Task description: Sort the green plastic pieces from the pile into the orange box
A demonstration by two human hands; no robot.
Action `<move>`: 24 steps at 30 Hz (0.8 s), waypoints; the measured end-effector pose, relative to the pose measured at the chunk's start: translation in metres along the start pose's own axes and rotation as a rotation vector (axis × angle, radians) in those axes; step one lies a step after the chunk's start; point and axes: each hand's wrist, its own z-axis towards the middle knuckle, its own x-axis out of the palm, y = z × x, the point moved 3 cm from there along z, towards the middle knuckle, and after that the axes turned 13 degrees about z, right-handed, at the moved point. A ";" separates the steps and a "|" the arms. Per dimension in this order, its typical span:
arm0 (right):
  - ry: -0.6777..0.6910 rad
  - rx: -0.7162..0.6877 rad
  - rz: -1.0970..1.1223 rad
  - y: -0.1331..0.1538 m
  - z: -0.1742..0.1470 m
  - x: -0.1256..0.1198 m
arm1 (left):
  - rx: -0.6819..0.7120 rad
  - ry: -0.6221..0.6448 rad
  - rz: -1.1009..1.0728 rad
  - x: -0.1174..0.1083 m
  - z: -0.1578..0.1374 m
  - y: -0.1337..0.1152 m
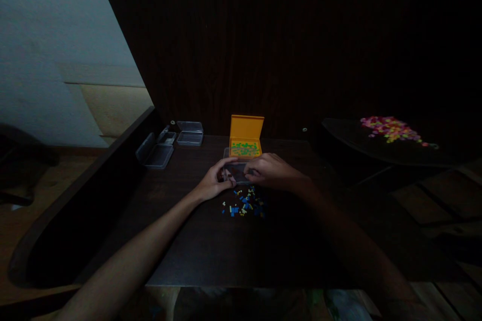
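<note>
Clock centred on the box between the hands, 12 pointing away from the person. Light dim.

Left hand (214,180): curved in a C about the 9 o'clock end of a clear rectangular plastic box (240,173), thumb on the near side, fingers on the far side, gripping it. A few small reddish-brown pieces (228,176) show beside the palm.

Right hand (269,171): over the box's 3 o'clock end, fingers bent and drawn together, tips down at it. Cannot tell whether anything is pinched.

Just off the box at 6: loose scatter of tiny blue and pale-yellow plastic bricks (244,205) on a dark brown wooden tabletop (211,256).

Close behind at 12: orange-yellow plastic case (246,128), lid raised, small green pieces (245,149) inside.

Around 10: clear hinged plastic containers (190,137), lids up.

Between 2 and 3, well apart: heap of tiny pink, red and yellow pieces (391,129) on a dark curved-edged surface (344,135).
</note>
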 end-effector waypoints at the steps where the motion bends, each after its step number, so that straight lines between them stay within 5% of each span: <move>1: -0.008 0.039 -0.027 -0.004 0.001 0.000 | 0.002 -0.001 0.004 0.000 0.000 -0.001; 7: 0.032 0.193 -0.138 -0.014 0.006 0.013 | 0.010 0.027 -0.018 0.000 -0.001 -0.005; 16: 0.046 0.235 -0.181 -0.010 0.008 0.013 | 0.008 0.037 -0.053 -0.002 0.001 -0.003; 24: -0.025 0.037 -0.039 0.009 0.002 0.005 | -0.002 0.030 -0.110 -0.001 0.002 -0.001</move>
